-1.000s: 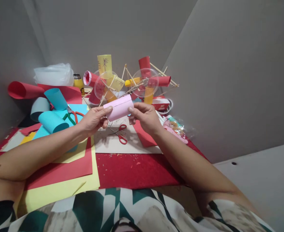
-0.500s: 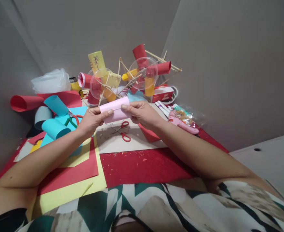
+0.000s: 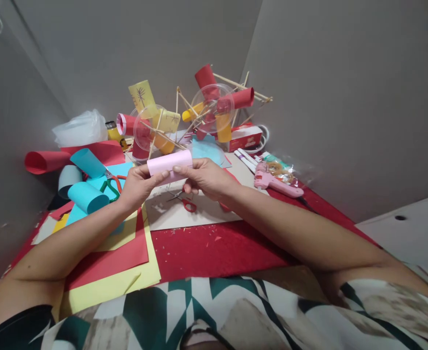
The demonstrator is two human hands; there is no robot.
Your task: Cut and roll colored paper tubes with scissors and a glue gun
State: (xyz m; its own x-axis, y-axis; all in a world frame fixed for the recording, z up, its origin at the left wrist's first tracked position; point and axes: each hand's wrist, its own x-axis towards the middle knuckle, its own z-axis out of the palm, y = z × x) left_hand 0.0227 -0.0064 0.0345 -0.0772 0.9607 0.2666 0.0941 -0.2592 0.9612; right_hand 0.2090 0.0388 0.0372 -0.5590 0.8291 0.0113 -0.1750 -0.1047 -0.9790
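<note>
Left fingers and right fingers are pinching and turning the pink paper tube; its roll seems to be holding.

left hand and right hand hold pink paper tube | red-handled scissors on white board | glue gun near right edge of tabletop

Left grip, right grip pinching; forearms angled inward.
</note>
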